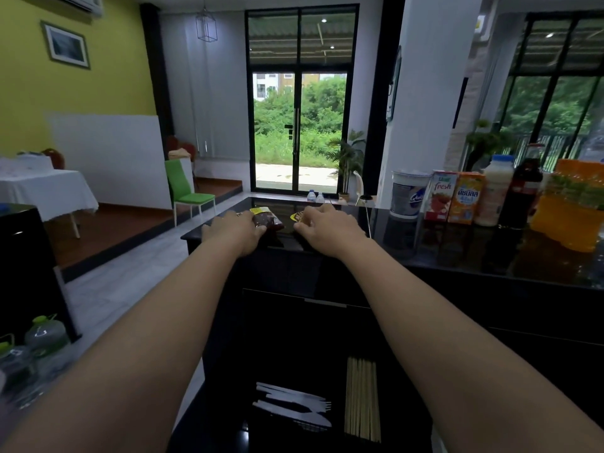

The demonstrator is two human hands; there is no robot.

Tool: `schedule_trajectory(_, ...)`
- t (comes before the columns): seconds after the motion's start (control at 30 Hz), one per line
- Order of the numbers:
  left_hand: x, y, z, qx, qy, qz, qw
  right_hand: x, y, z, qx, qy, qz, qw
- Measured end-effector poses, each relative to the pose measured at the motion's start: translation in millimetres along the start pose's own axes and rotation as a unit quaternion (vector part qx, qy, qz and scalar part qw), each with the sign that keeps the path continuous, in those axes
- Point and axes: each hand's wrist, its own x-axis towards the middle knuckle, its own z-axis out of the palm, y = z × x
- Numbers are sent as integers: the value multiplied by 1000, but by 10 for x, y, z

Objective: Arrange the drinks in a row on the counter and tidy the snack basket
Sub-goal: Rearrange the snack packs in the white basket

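Note:
My left hand [233, 232] grips a dark snack packet with a yellow top [265, 218] on the black counter [441, 250]. My right hand [327, 227] pinches a second packet with a yellow and black top [296, 217], mostly hidden under the fingers. At the right, drinks stand in a row: a white tub [408, 197], a red juice carton [439, 199], an orange carton [465, 202], a white bottle [493, 194], a dark bottle with a red cap [519, 191] and an orange bottle [572, 207]. No basket is visible.
Below me an open black drawer holds white plastic cutlery [294, 407] and wooden sticks [362, 400]. Two small water bottles [315, 197] stand at the counter's far end. A green chair [183, 191] and a white-clothed table [42, 191] are at the left. Clear jugs [36, 341] sit on the floor.

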Motion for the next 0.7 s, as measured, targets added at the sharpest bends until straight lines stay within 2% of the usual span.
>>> schedule_trajectory(0.27,0,172,7,65,30,71,995,-66,262,-64,-1,44,51,998)
schedule_trajectory(0.47,10,114,-6,91,-7,92,992,-118,392,-89,23,10,40,999)
schedule_trajectory(0.7,16,62,4,42,-54,139,988,-146,473,-127,15,-46,70,996)
